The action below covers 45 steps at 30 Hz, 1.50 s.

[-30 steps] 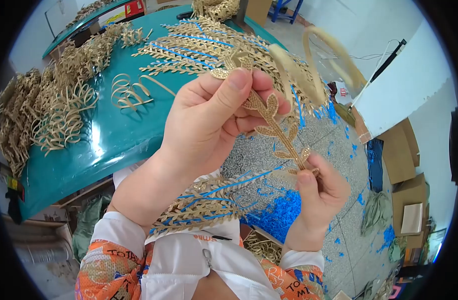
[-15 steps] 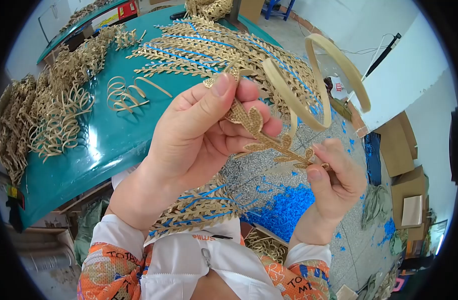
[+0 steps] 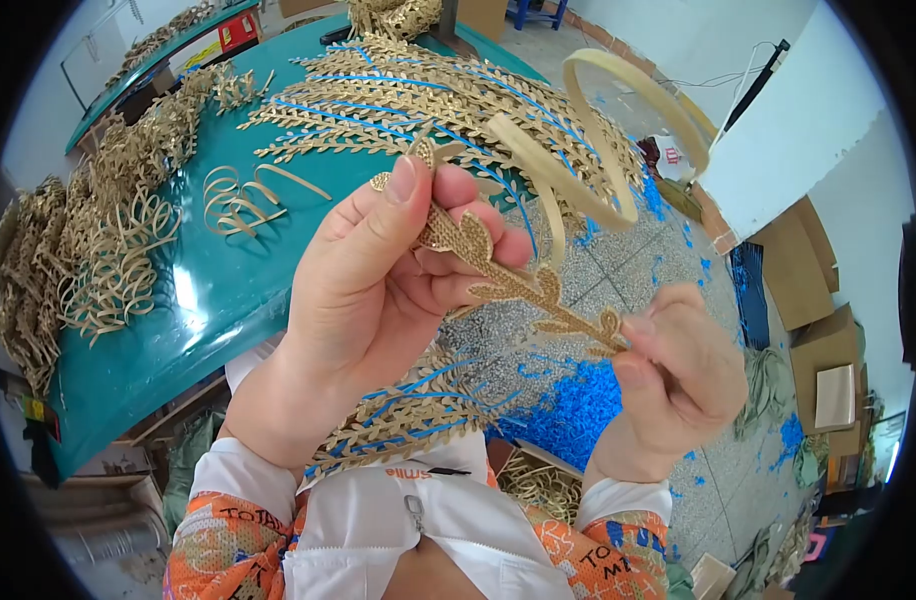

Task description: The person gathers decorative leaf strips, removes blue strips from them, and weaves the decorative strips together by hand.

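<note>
A gold leaf-patterned trim strip (image 3: pixel 513 283) stretches slantwise between both hands. My left hand (image 3: pixel 363 255) is closed on its upper part, thumb on top and fingers curled behind. At the strip's lower right end, my right hand (image 3: pixel 683 375) pinches the tip between thumb and fingers. A plain gold band (image 3: pixel 618 215) curls in wide loops above and behind the strip; where it joins is hidden by my left fingers. Across my lap lie more gold leaf strips (image 3: pixel 408 415) with blue lines between them.
The green table (image 3: pixel 248 290) carries many gold leaf strips (image 3: pixel 408 95), a gold heap (image 3: pixel 38 270) at left and curled offcuts (image 3: pixel 240 205). Blue scraps (image 3: pixel 568 410) cover part of the speckled floor. A box of gold offcuts (image 3: pixel 538 480) sits below. Cardboard (image 3: pixel 798 260) stands at right.
Both hands still hold the leaf strip. In view, my left hand and the curled band have shifted left and slightly up; my right hand sits slightly farther right, its fingers turned a little.
</note>
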Tool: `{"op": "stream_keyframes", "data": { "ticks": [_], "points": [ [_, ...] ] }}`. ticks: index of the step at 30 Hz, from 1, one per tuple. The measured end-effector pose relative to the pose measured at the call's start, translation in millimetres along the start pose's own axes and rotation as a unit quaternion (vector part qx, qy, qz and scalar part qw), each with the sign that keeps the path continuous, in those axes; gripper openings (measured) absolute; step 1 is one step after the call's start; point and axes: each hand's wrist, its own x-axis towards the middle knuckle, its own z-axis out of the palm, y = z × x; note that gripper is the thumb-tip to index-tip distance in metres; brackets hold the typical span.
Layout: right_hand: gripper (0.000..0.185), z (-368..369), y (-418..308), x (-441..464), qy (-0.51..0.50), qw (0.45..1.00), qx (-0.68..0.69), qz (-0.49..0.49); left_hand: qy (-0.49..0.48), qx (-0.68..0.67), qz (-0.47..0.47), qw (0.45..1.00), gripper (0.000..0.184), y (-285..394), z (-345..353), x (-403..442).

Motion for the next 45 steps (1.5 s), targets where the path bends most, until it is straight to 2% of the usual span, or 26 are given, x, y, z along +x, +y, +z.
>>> {"op": "stream_keyframes", "data": {
  "ticks": [3, 11, 19, 26, 28, 29, 30, 32, 33, 34, 36, 37, 38, 39, 40, 41, 42, 44, 45],
  "points": [
    [0.027, 3.2, 10.8, -2.2, 0.014, 1.0, 0.012, 0.004, 0.027, -0.009, -0.001, 1.0, 0.029, -2.0, 5.1, -0.9],
    [0.027, 4.2, 24.9, -5.3, -0.007, 0.999, 0.047, -0.009, 0.013, -0.111, -0.052, 0.992, 0.029, -3.5, 3.3, -2.8],
    [0.028, 2.6, 46.1, 1.5, -0.053, 0.99, 0.09, -0.091, 0.028, -0.163, -0.107, 0.981, 0.029, -10.9, 0.2, -6.4],
    [0.029, 11.9, 52.5, 0.7, -0.089, 0.981, 0.165, -0.053, 0.038, -0.211, -0.117, 0.97, 0.028, -19.1, -2.8, -5.8],
    [0.025, 17.6, 53.5, 1.0, -0.101, 0.975, 0.192, -0.041, 0.03, -0.26, -0.149, 0.953, 0.027, -20.6, -3.9, -3.3],
    [0.024, 19.5, 54.4, 0.6, -0.105, 0.973, 0.202, -0.037, -0.021, -0.27, -0.147, 0.951, 0.034, -22.1, -18.3, -2.6],
    [0.021, 21.0, 56.0, -0.9, -0.105, 0.976, 0.192, -0.023, -0.02, -0.269, -0.146, 0.952, 0.034, -23.2, -18.2, -0.3],
    [0.018, 25.3, 56.2, -5.9, -0.104, 0.978, 0.182, -0.01, 0.026, -0.151, -0.036, 0.987, 0.051, -29.1, -14.6, 5.9],
    [0.014, 29.3, 51.6, -11.9, -0.058, 0.97, 0.211, 0.111, 0.055, -0.076, -0.022, 0.995, 0.069, -30.2, -12.1, 7.8],
    [0.011, 32.7, 48.0, -14.9, -0.013, 0.944, 0.235, 0.229, 0.056, -0.075, -0.019, 0.995, 0.069, -33.9, -13.5, 9.7],
    [0.01, 36.7, 41.1, -11.0, -0.003, 0.947, 0.224, 0.231, 0.034, -0.045, -0.016, 0.998, 0.079, -46.1, -29.8, 13.0],
    [0.01, 39.6, 36.2, -9.5, 0.018, 0.927, 0.26, 0.269, -0.029, -0.026, -0.054, 0.998, 0.083, -48.7, -42.1, 15.0],
    [0.011, 41.2, 33.6, -9.2, 0.039, 0.904, 0.295, 0.307, -0.027, -0.027, -0.054, 0.998, 0.083, -53.1, -49.0, 12.6],
    [0.011, 41.9, 35.8, -11.9, 0.038, 0.904, 0.295, 0.308, -0.011, -0.004, -0.04, 0.999, 0.079, -57.3, -47.9, 12.5],
    [0.012, 42.9, 40.2, -16.0, -0.003, 0.95, 0.168, 0.265, 0.006, 0.02, -0.024, 0.999, 0.074, -59.4, -47.7, 12.6],
    [0.013, 44.1, 42.5, -18.4, -0.044, 0.975, 0.04, 0.216, -0.027, 0.087, -0.046, 0.995, 0.049, -57.4, -49.7, 13.4],
    [0.013, 45.8, 40.3, -18.3, -0.047, 0.974, 0.04, 0.217, -0.025, 0.086, -0.045, 0.995, 0.049, -56.1, -47.5, 11.5],
    [0.013, 48.2, 31.6, -17.0, -0.027, 0.989, -0.044, 0.136, 0.072, 0.208, -0.066, 0.973, 0.035, -51.7, -36.1, 6.5],
    [0.021, 41.1, 28.8, -16.3, -0.087, 0.985, -0.096, 0.117, 0.092, 0.151, -0.033, 0.984, 0.02, -50.9, -28.5, 6.5]
  ]
}}
